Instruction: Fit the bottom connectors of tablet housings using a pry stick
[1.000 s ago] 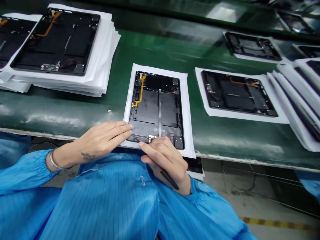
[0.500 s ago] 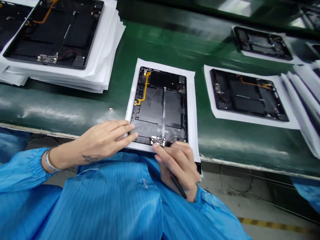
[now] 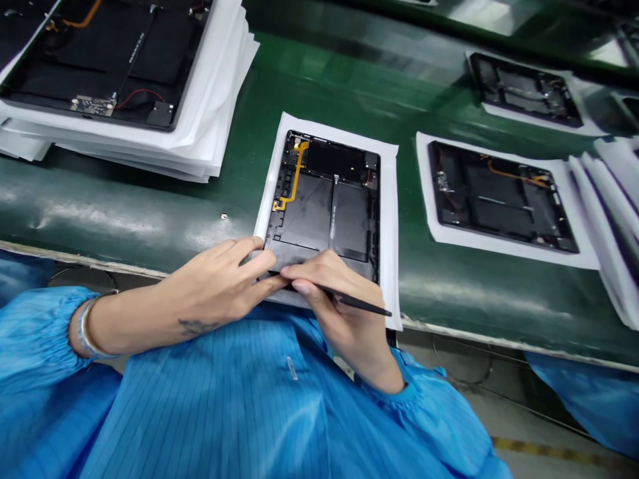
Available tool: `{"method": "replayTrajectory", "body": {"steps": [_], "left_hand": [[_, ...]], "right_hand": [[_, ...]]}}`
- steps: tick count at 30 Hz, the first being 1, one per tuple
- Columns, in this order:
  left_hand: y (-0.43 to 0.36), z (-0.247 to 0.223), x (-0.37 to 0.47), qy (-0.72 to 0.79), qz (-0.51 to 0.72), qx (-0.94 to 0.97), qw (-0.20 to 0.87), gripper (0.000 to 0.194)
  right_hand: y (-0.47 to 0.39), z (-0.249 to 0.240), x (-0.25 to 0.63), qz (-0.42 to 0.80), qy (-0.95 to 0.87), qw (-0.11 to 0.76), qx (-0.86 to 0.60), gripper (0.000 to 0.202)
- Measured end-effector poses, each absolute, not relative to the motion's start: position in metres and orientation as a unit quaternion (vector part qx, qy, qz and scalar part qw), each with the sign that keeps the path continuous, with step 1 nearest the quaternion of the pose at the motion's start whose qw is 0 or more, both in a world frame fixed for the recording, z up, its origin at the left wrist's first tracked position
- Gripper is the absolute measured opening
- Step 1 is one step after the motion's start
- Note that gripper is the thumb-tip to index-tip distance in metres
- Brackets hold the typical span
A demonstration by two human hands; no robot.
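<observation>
An opened tablet housing (image 3: 309, 213), with dark battery panels and an orange flex cable (image 3: 298, 176) along its left side, lies on a white foam sheet (image 3: 391, 199). My left hand (image 3: 224, 279) rests over the housing's lower left corner, fingers stretched out and slightly apart; its thumb is hidden. Pinched in my right hand (image 3: 344, 299) is a slim black pry stick (image 3: 367, 305), its tapered rear end pointing right. The stick's working tip is hidden by my fingers at the lower edge, close to my left fingertips. My right hand covers the small circuit board there.
At the upper left a similar housing (image 3: 100, 60) sits on a stack of white sheets (image 3: 219, 126). Two more housings, one nearer (image 3: 499, 193) and one farther (image 3: 526, 90), lie on sheets to the right. Folded white sheets (image 3: 606, 226) lean at the right edge. The green bench's front edge (image 3: 474, 339) runs below.
My right hand has moved left and up over the small circuit board, and the pry stick has swung closer to level. My left fingers have shifted slightly right, towards the right hand.
</observation>
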State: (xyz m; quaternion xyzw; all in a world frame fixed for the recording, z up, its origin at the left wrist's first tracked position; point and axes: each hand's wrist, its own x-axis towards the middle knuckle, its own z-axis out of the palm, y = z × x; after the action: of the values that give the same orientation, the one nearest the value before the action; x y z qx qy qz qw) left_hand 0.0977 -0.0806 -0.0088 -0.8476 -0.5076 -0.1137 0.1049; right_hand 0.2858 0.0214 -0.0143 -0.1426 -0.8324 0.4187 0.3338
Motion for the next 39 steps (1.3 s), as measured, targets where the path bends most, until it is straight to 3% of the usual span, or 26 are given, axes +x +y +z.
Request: {"method": "replayTrajectory", "body": {"steps": [39], "left_hand": [[-0.088,-0.015,0.075,-0.454,-0.199,-0.862,0.106,0.028]], "right_hand": [[0.028,-0.007,0.313,0.384,-0.860,0.298,-0.154,0.013]]}}
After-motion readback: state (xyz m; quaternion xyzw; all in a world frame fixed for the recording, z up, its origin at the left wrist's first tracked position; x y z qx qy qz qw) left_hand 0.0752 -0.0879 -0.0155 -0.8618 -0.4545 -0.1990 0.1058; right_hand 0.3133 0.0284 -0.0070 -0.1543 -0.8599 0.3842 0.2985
